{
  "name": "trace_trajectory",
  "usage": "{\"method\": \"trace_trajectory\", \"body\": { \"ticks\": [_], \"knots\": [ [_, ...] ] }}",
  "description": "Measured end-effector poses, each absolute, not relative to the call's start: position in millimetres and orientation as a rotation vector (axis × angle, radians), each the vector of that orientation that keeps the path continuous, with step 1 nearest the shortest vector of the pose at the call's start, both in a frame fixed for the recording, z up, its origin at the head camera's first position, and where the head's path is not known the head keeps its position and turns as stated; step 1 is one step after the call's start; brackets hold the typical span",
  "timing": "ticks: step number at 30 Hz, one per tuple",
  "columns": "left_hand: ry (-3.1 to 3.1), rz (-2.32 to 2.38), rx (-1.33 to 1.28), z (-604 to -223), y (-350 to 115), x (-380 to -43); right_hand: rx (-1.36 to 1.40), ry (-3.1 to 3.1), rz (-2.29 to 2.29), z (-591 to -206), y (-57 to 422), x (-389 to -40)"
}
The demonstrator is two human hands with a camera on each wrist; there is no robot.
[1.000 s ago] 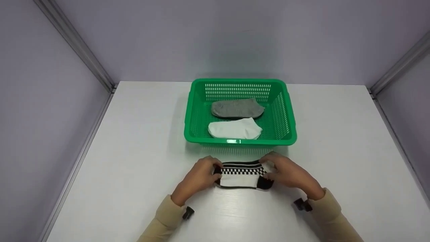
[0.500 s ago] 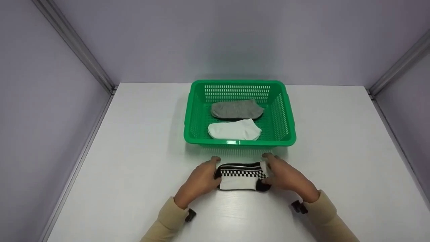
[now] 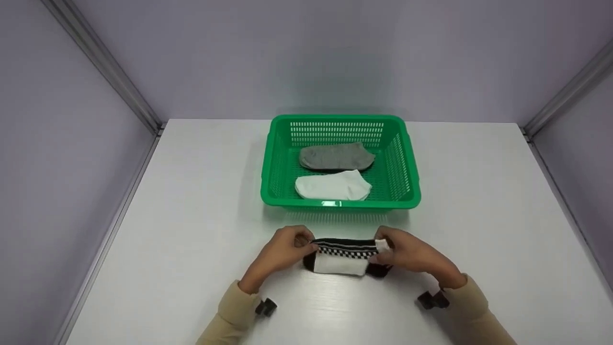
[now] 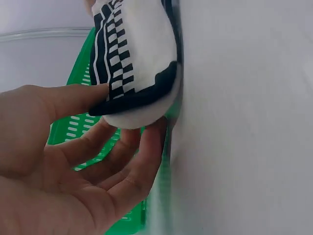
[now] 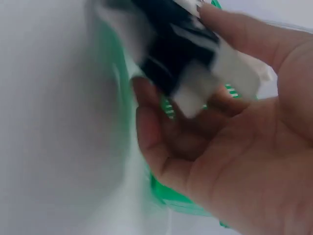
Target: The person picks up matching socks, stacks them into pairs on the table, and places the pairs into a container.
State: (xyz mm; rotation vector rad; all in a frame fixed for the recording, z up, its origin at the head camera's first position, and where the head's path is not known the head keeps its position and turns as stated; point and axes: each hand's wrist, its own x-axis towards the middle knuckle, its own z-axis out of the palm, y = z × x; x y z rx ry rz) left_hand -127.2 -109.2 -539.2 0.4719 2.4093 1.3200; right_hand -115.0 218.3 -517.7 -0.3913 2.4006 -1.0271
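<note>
A black-and-white sock (image 3: 341, 258) with a checkered band and stripes spans both hands in front of the green basket (image 3: 268, 199). At its black toe end, my left hand (image 3: 283, 249) pinches its upper edge; in the left wrist view the thumb lies on top and the fingers beneath the toe. My right hand (image 3: 411, 250) grips the white cuff and black heel end. The right wrist view shows this end of the sock (image 5: 173, 54) blurred, between the thumb and the curled fingers. The sock's upper edge looks raised and its lower edge is close over the table.
Inside the basket lie a grey pair of socks (image 3: 336, 156) at the back and a white pair (image 3: 333, 186) in front. The white table (image 3: 191, 191) is bounded by pale walls (image 3: 335, 52). Small black devices sit at both wrists.
Half a second ago the sock lay flat with the fingers spread around its ends. Now both hands have closed on the ends, and the sock's upper edge is tilted up.
</note>
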Motion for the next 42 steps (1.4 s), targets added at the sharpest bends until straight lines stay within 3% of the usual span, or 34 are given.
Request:
{"method": "trace_trajectory", "body": {
  "ticks": [17,42],
  "knots": [
    [2.445,1.098,0.496,-543,-96,-114,-0.354,2.469,-0.953,-524,210,-113],
    [2.399,1.234,0.575,-525,-109,-125,-0.526,2.471,-1.082,-511,222,-117]
  ]
}}
